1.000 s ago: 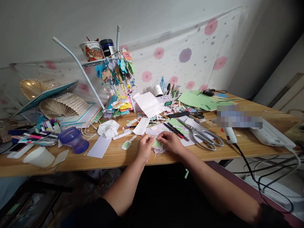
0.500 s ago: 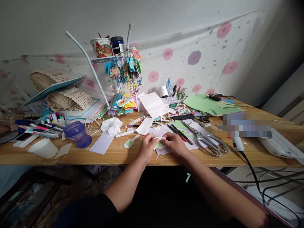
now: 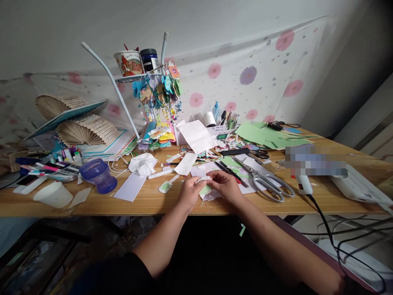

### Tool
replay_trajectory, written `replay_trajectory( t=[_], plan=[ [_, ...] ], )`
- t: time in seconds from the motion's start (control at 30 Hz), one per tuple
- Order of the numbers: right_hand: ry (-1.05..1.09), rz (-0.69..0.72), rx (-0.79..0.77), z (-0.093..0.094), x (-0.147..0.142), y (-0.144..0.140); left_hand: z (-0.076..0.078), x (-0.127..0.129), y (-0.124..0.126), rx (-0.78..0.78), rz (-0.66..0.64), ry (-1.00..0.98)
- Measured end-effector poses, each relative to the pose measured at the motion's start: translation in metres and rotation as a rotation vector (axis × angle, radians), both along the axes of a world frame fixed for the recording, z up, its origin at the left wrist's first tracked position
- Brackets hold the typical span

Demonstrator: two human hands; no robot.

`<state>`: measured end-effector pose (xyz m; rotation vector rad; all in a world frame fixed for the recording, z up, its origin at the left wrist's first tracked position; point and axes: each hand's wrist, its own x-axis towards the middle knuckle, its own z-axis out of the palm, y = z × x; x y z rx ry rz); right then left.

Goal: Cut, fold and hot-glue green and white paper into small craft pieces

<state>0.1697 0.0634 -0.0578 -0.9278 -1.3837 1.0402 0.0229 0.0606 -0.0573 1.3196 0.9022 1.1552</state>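
Observation:
My left hand [image 3: 188,191] and my right hand [image 3: 225,185] meet near the front edge of the wooden table [image 3: 147,203]. Between their fingertips they pinch a small white and pale green paper piece [image 3: 204,185], held just above a few paper scraps. A similar green and white cut-out [image 3: 164,187] lies on the table just left of my left hand. Large silver scissors [image 3: 265,180] lie to the right of my right hand, with red and black pens [image 3: 229,171] behind it.
A purple cup [image 3: 98,175], a white cup [image 3: 53,194], markers and crumpled tissue [image 3: 141,164] sit at the left. Paper fans, a lamp arm and a rack of hanging cut-outs [image 3: 158,92] stand behind. Green paper sheets [image 3: 265,135] and a glue gun [image 3: 302,184] with its cable lie at the right.
Both hands stay together on the small paper piece, with the fingers shifting slightly on it. The view has drifted a little; nothing else on the table moved.

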Motion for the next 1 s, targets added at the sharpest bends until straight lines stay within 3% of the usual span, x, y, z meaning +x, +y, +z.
replay_trajectory(
  t=[0.13, 0.3, 0.4, 0.53, 0.63, 0.77, 0.83, 0.93, 1.0],
  plan=[
    [0.043, -0.019, -0.036, -0.002, 0.002, 0.001, -0.003, 0.001, 0.000, -0.001, 0.020, -0.011],
    [0.166, -0.163, -0.020, -0.002, 0.005, 0.004, -0.006, 0.000, 0.001, -0.045, 0.060, -0.056],
    [0.192, -0.132, -0.057, 0.000, 0.005, 0.003, -0.007, -0.001, 0.001, -0.032, 0.055, -0.052],
    [-0.032, -0.015, -0.047, 0.003, -0.002, 0.001, -0.008, -0.002, 0.001, 0.029, 0.100, 0.035],
    [-0.195, -0.072, 0.021, 0.007, -0.003, -0.003, -0.008, -0.003, 0.001, 0.024, 0.089, 0.065],
    [-0.368, -0.353, 0.254, 0.013, 0.028, -0.019, -0.008, -0.003, 0.001, -0.042, 0.069, -0.036],
    [-0.402, -0.632, 0.334, 0.011, 0.062, -0.033, -0.008, -0.002, 0.002, -0.056, 0.072, -0.078],
    [-0.336, -1.179, 0.323, 0.003, 0.121, -0.052, -0.007, -0.002, 0.003, -0.048, 0.090, -0.095],
    [-0.392, -1.403, 0.266, -0.003, 0.156, -0.059, -0.006, -0.002, 0.002, -0.061, 0.084, -0.095]
  ],
)
